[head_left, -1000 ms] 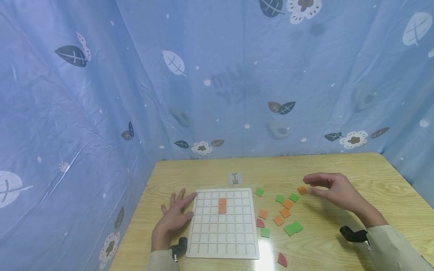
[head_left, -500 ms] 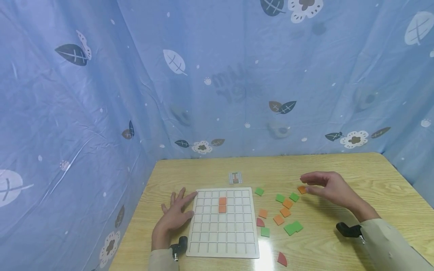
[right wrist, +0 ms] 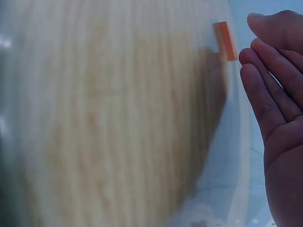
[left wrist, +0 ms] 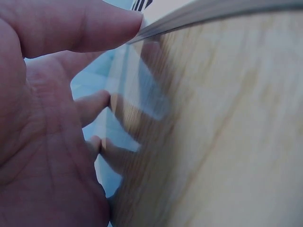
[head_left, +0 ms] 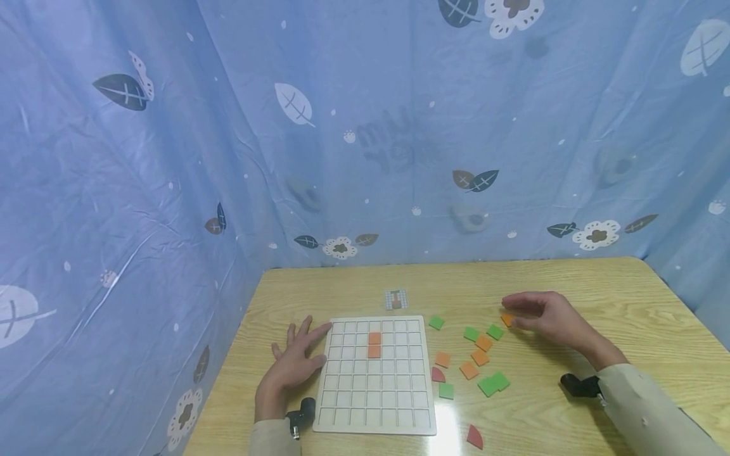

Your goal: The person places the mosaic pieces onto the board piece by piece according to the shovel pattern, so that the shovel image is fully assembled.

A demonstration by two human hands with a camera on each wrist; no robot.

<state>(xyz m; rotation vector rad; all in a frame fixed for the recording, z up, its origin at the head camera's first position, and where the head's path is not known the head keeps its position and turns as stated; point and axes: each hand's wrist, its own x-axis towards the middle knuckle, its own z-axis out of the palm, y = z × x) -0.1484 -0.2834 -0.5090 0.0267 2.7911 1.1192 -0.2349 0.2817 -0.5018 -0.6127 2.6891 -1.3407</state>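
A white grid board lies on the table, with two orange square tiles set one above the other in its upper cells. My left hand rests at the board's left edge, fingers spread, thumb and forefinger touching the rim. The left wrist view shows the left thumb against that edge. On the right, my right hand hovers with bent, relaxed fingers and thumb apart, around an orange tile on the table. In the right wrist view a gap shows between this orange tile and the fingertips.
Several loose green tiles and orange tiles lie scattered right of the board. Two red quarter-round tiles lie among and below them. A small pattern card sits behind the board. Blue curtains hang around the table.
My right hand has shifted slightly to the left, drawing closer around the orange tile, as its forearm moved left too. The left hand and the board have stayed in place.
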